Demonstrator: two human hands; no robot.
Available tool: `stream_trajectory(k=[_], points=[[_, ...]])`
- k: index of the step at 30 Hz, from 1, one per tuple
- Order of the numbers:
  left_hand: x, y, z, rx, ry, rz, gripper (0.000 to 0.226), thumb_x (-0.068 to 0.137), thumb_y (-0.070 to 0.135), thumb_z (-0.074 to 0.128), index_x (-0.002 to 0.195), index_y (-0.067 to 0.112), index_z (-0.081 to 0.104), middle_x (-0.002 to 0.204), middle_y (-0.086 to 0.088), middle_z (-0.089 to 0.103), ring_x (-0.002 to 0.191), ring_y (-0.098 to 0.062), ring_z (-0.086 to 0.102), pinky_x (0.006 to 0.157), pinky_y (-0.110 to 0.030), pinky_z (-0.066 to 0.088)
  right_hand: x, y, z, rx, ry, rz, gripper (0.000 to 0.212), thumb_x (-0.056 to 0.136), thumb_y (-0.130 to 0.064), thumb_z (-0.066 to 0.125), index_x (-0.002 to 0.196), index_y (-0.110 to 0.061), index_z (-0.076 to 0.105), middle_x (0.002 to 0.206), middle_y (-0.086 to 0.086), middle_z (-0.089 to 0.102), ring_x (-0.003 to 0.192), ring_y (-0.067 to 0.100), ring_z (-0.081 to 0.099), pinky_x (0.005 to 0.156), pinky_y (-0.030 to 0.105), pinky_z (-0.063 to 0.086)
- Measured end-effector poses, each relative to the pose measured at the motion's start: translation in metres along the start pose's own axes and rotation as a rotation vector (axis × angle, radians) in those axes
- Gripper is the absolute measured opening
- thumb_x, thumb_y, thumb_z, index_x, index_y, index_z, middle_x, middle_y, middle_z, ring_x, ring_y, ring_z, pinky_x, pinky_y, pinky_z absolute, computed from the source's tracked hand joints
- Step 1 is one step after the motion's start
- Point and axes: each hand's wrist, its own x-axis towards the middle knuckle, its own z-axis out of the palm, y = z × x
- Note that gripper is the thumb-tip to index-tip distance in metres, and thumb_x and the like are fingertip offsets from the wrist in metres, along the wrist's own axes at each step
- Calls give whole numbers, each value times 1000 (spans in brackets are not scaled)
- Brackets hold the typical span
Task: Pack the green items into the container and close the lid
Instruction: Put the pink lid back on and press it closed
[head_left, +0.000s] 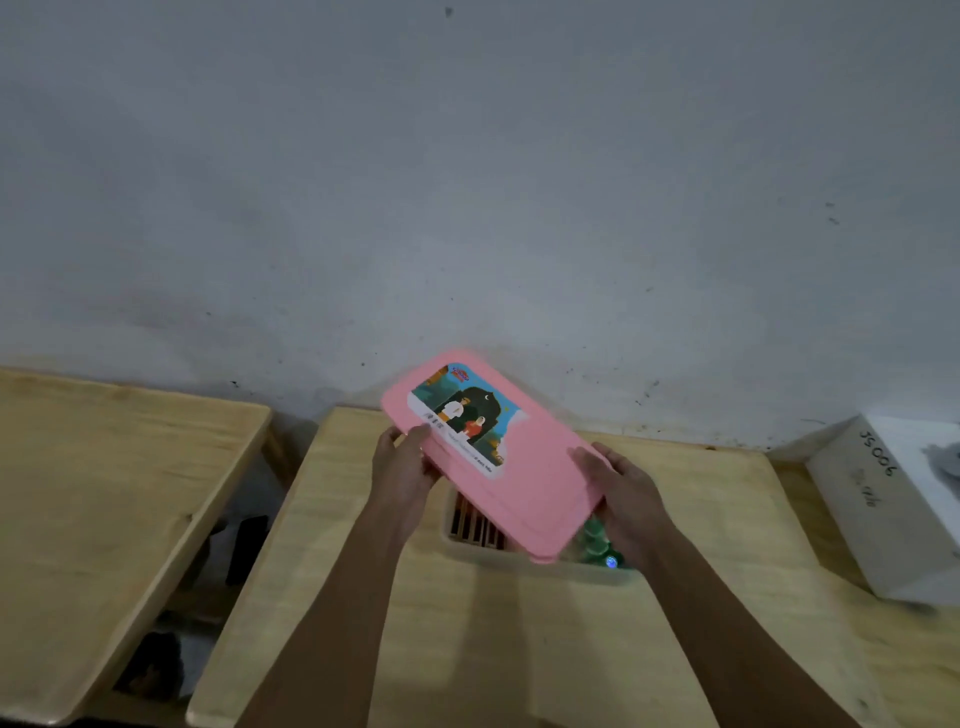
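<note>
You hold the pink rectangular plastic lid (524, 467), with its picture sticker on top, in both hands above the translucent rectangular plastic container (519, 565). Your left hand (405, 470) grips the lid's near-left edge, thumb on top beside the sticker. Your right hand (626, 493) curls round the right edge, so both hands are closed on the lid and neither is free.

The container lies directly below and slightly nearer you than the lid. Its long axis seems to run left to right across the tabletop (467, 649). The lid's long axis runs on a slant, from far-left to near-right, and its far-left end looks raised. I judge that the coming move needs a turn to square the 2 axes, then a level lowering. The near-right corner of the lid is lowest and looks closest to the rim.

The small green items (592, 540) sit inside the container at its right end, just under your right hand. Some brown stick-like pieces (475, 525) show at the left end. How many green items there are is hard to tell.

The pale wooden tabletop stands against a grey, marked wall (467, 182). A white cardboard box (878, 519) with handwriting sits at the right edge, and a second wooden table (104, 493) stands apart to the left.
</note>
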Motion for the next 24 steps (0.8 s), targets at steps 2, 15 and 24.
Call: stream_trajectory(k=[2, 15, 24], points=[[4, 2, 2, 22, 21, 23, 33, 92, 8, 57, 125, 5, 55, 114, -17, 68, 97, -30, 67, 82, -45, 56, -1, -12, -20, -30, -14, 2, 42, 79, -16, 77, 116, -2, 64, 103, 20, 72, 78, 23, 65, 68, 35, 51], [3, -22, 4, 985, 37, 171, 15, 88, 15, 55, 97, 4, 60, 95, -9, 64, 83, -22, 60, 61, -29, 48, 26, -25, -46, -732, 354, -273, 56, 87, -42, 67, 133, -14, 51, 132, 11, 58, 113, 27, 57, 88, 32, 44], [-4, -60, -8, 1224, 81, 236, 15, 92, 14, 48, 92, 0, 52, 81, -9, 57, 76, -27, 56, 58, -31, 43, 51, 0, -49, -957, 280, -249, 56, 98, -41, 49, 143, -10, 38, 140, 19, 47, 123, 34, 50, 99, 43, 42]])
